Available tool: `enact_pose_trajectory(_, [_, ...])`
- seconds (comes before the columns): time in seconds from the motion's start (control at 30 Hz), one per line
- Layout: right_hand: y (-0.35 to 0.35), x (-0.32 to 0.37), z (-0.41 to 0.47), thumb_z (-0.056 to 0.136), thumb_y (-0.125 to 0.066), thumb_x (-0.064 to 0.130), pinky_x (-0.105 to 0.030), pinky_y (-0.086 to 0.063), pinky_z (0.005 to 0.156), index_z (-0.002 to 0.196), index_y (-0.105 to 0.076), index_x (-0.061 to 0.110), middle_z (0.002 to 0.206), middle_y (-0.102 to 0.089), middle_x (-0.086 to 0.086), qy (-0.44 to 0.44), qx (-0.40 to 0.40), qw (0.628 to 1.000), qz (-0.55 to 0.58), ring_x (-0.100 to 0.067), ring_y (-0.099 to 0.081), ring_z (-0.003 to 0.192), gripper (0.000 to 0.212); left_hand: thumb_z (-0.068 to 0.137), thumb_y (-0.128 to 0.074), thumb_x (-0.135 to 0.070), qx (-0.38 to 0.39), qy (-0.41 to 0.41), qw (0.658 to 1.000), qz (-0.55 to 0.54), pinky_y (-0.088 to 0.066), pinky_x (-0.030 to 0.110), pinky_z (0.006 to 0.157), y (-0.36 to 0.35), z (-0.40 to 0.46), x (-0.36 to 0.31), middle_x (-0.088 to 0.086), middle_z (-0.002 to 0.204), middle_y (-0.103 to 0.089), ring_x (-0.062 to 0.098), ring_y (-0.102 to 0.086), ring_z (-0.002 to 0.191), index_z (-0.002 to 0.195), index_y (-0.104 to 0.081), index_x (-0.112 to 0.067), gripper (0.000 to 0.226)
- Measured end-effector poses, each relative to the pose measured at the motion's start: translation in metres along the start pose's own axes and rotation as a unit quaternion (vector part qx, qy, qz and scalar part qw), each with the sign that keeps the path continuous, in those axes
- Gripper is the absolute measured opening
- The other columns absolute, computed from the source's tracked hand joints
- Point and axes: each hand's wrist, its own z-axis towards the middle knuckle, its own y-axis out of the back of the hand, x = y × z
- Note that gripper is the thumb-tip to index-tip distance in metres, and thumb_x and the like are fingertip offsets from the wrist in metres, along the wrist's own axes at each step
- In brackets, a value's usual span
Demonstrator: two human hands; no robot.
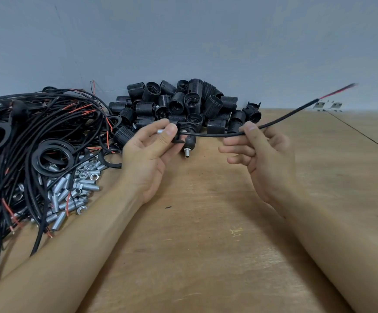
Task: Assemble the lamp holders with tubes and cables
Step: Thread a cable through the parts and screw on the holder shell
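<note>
Wooden tabletop (206, 245) nearest, two bare forearms over it. Left hand (147, 154) pinches one black lamp holder part (180, 134), short metal tube end (160, 131) showing by thumb. Right hand (264, 152) pinches one black cable (282, 117) between thumb and forefinger, other fingers loosely spread; cable runs from holder part up right to red stripped end. One assembled holder (189, 143) lies beyond left hand, threaded tube down. Left: threaded tubes and nuts (70, 188), too many to count; tangle of cables (36, 132). Farther back: pile of lamp holders (183, 102), dozens, against grey wall (183, 37).
</note>
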Motion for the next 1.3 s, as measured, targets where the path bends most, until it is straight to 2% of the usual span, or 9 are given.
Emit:
enact_pose_trajectory(0.13, [-0.001,0.003,-0.002,0.089,-0.064,0.027,-0.02,-0.054,0.052,0.09,-0.063,0.004,0.083,-0.075,-0.018,-0.069,0.038,0.994,0.08,-0.025,-0.076,0.076,0.023,0.068,-0.075,-0.013,-0.006,0.0,0.999,-0.031,-0.058,0.026,0.076,0.003,0.0,-0.003,0.008,0.095,-0.074,0.021,-0.072,0.087,0.11,-0.063,-0.01,0.043])
enact_pose_trajectory(0.3, [0.001,0.005,-0.002,0.084,-0.066,0.03,-0.023,-0.053,0.049,0.089,-0.063,0.006,0.078,-0.075,-0.014,-0.062,0.076,0.995,0.034,-0.024,-0.075,0.07,0.025,0.063,-0.078,-0.011,0.018,-0.05,0.998,0.018,-0.058,0.028,0.077,0.005,-0.001,-0.006,0.006,0.084,-0.074,0.019,-0.071,0.079,0.097,-0.067,-0.01,0.036])
enact_pose_trajectory(0.5, [-0.001,0.003,-0.002,0.088,-0.069,0.031,-0.025,-0.049,0.048,0.078,-0.066,0.015,0.072,-0.068,-0.006,-0.085,0.052,0.995,0.005,-0.017,-0.066,0.063,0.019,0.045,-0.099,-0.033,0.079,-0.064,0.984,0.144,-0.057,0.036,0.089,0.0,-0.013,0.006,0.01,0.093,-0.077,0.023,-0.072,0.093,0.107,-0.071,-0.017,0.07])
enact_pose_trajectory(0.63, [-0.001,0.0,0.0,0.098,-0.057,0.032,-0.031,-0.058,0.064,0.099,-0.068,0.007,0.085,-0.072,-0.006,-0.143,0.032,0.989,0.026,-0.026,-0.072,0.081,0.028,0.069,-0.081,-0.013,0.105,-0.041,0.984,0.139,-0.057,0.027,0.08,0.002,-0.01,0.007,0.01,0.094,-0.077,0.02,-0.075,0.09,0.115,-0.067,-0.012,0.048])
enact_pose_trajectory(0.73, [-0.005,-0.002,-0.006,0.101,-0.049,0.035,-0.042,-0.06,0.079,0.117,-0.066,0.011,0.107,-0.07,-0.015,-0.233,0.13,0.963,0.031,-0.039,-0.071,0.097,0.033,0.075,-0.075,-0.013,0.151,-0.083,0.958,0.227,-0.056,0.028,0.086,0.0,-0.015,0.017,0.007,0.101,-0.077,0.02,-0.072,0.101,0.107,-0.07,-0.011,0.033])
enact_pose_trajectory(0.83, [-0.011,-0.002,-0.01,0.091,-0.061,0.026,-0.04,-0.06,0.076,0.127,-0.061,0.01,0.115,-0.067,-0.017,-0.241,0.192,0.948,0.077,-0.035,-0.072,0.094,0.04,0.083,-0.072,-0.02,0.142,-0.159,0.924,0.318,-0.054,0.025,0.088,0.0,-0.016,0.021,0.001,0.101,-0.075,0.012,-0.069,0.1,0.106,-0.07,-0.016,0.023])
enact_pose_trajectory(1.0, [-0.006,0.002,-0.003,0.076,-0.069,0.005,-0.035,-0.06,0.073,0.13,-0.05,0.0,0.098,-0.072,-0.022,-0.209,0.114,0.962,0.136,-0.031,-0.073,0.092,0.057,0.086,-0.064,-0.047,0.107,-0.21,0.838,0.492,-0.041,0.02,0.053,0.006,-0.015,0.023,-0.003,0.064,-0.062,0.009,-0.052,0.056,0.089,-0.073,-0.025,0.024])
enact_pose_trajectory(1.23, [0.012,0.006,0.015,0.096,-0.056,0.004,-0.026,-0.058,0.059,0.102,-0.059,-0.003,0.089,-0.072,-0.017,-0.211,-0.011,0.964,0.161,-0.027,-0.073,0.075,0.01,0.094,-0.058,-0.039,0.141,-0.267,0.789,0.534,-0.032,0.01,0.053,0.001,-0.018,0.021,-0.005,0.054,-0.05,0.006,-0.045,0.054,0.071,-0.066,-0.013,0.035])
enact_pose_trajectory(1.3, [0.022,0.009,0.022,0.101,-0.047,0.011,-0.02,-0.049,0.05,0.096,-0.057,-0.002,0.085,-0.066,-0.014,-0.21,-0.082,0.949,0.219,-0.019,-0.068,0.062,0.016,0.096,-0.057,-0.037,0.158,-0.278,0.778,0.54,-0.031,0.01,0.053,0.001,-0.02,0.019,-0.009,0.054,-0.045,0.006,-0.042,0.053,0.07,-0.063,-0.013,0.036])
